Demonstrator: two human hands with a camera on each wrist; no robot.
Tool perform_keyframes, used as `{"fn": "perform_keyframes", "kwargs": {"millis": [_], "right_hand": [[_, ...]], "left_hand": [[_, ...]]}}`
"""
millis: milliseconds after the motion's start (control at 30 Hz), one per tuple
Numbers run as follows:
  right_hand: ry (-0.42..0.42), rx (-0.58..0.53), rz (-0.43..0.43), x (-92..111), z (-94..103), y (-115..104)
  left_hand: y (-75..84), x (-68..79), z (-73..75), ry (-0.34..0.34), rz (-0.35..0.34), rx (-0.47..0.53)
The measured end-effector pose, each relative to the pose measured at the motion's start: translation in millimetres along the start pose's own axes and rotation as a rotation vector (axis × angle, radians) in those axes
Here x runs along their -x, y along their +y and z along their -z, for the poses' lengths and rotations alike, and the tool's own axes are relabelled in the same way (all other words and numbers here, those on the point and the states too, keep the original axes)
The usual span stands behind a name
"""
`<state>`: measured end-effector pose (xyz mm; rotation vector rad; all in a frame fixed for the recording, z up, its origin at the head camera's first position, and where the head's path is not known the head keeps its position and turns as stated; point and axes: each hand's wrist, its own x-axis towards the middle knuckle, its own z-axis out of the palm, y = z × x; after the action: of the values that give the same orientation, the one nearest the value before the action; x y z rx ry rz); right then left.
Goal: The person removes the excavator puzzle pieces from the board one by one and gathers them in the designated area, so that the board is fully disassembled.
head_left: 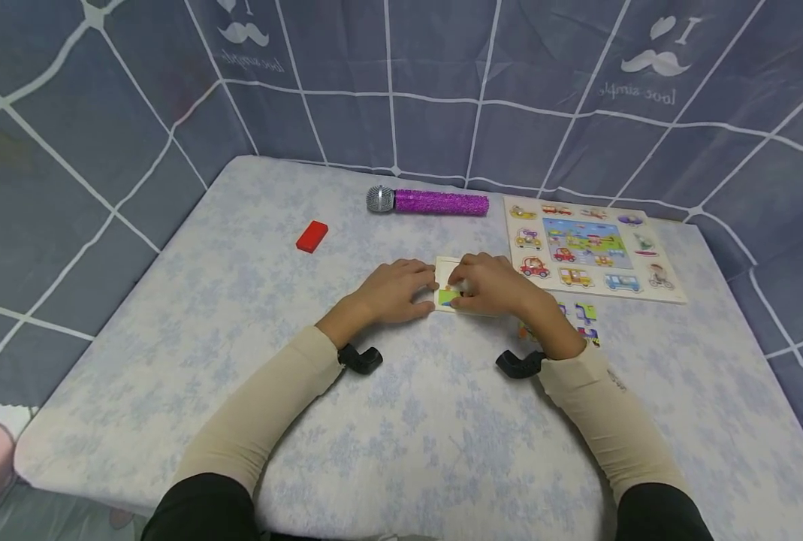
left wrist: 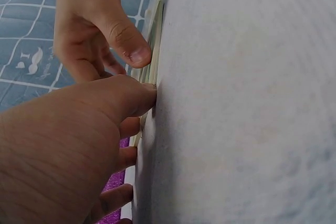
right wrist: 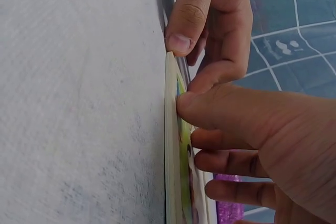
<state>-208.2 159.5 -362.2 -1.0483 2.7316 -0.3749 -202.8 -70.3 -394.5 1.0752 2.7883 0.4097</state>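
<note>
A small wooden jigsaw board (head_left: 443,267) with a pale frame lies on the table between both hands. My left hand (head_left: 394,291) holds it by its left side, the thumb at the near corner and the fingers along the edge. The right hand (head_left: 489,285) bends over the board, thumb and fingertips on a puzzle piece (right wrist: 184,140) with a green and blue picture, partly hidden by the fingers. In the head view, a green patch of the picture shows beside the right thumb. Several loose puzzle pieces (head_left: 585,314) lie near the right wrist, partly covered by the forearm.
A larger vehicle puzzle board (head_left: 587,248) lies at the back right. Behind the hands is a glittery purple microphone (head_left: 442,202). A red block (head_left: 312,237) sits toward the left. A patterned cloth covers the table (head_left: 415,436), and a grey-blue checked curtain (head_left: 435,60) hangs behind it.
</note>
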Motion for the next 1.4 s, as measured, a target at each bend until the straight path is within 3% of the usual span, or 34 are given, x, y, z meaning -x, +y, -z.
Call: {"fn": "perform_keyframes", "kwargs": {"millis": [867,1400], "right_hand": [[-0.035,-0.163,-0.044,1.2,-8.5,-0.8],[-0.03,-0.141,-0.061,-1.7,-9.0,-3.9]], "left_hand": [[3.6,4.7,0.6,-0.001,-0.008,0.006],[2.0,3.2,-1.5,0.011,-0.009,-0.003]]}}
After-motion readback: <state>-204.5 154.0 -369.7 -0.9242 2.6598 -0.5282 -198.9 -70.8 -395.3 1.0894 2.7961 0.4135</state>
